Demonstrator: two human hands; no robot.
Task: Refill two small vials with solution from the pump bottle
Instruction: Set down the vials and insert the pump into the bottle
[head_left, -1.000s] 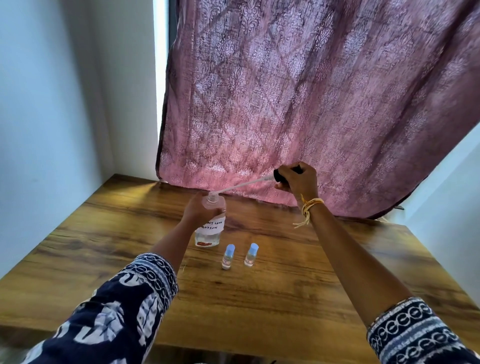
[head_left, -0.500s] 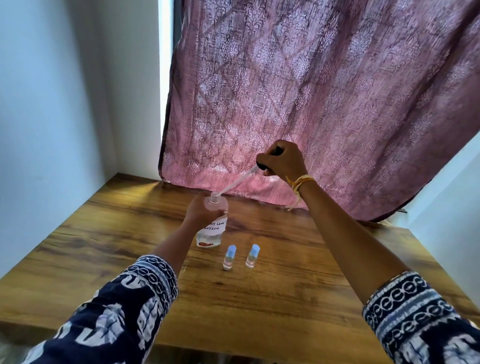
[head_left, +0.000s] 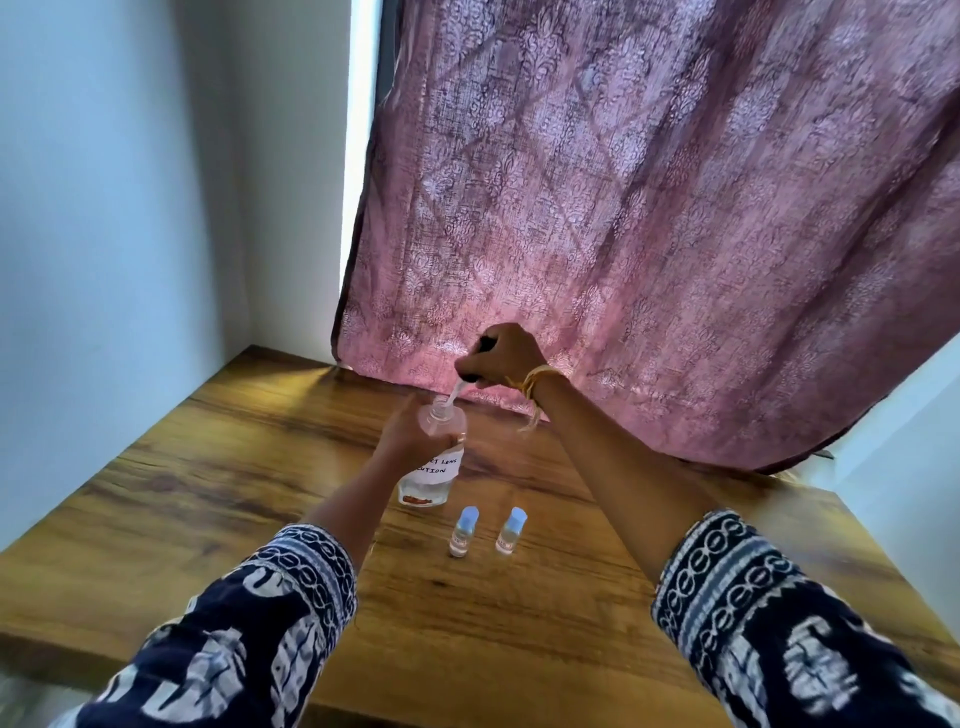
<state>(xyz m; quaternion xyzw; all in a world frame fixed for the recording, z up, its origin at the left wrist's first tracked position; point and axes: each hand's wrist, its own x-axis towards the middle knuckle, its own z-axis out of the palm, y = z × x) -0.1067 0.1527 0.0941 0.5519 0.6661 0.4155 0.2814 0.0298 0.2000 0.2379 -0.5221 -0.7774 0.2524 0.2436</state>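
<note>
We see the pump bottle (head_left: 430, 465) upright on the table (head_left: 218, 488) | left hand (head_left: 410, 434) grips its shoulder | right hand (head_left: 501, 356) grips the pump head (head_left: 485, 344), tube (head_left: 455, 392) entering the neck | two capped vials (head_left: 464, 531) (head_left: 511, 530) stand just in front.

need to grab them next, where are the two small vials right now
In the head view the two small vials stand upright side by side on the wooden table, just in front of the pump bottle that the left hand holds, untouched, blue caps on.
</note>
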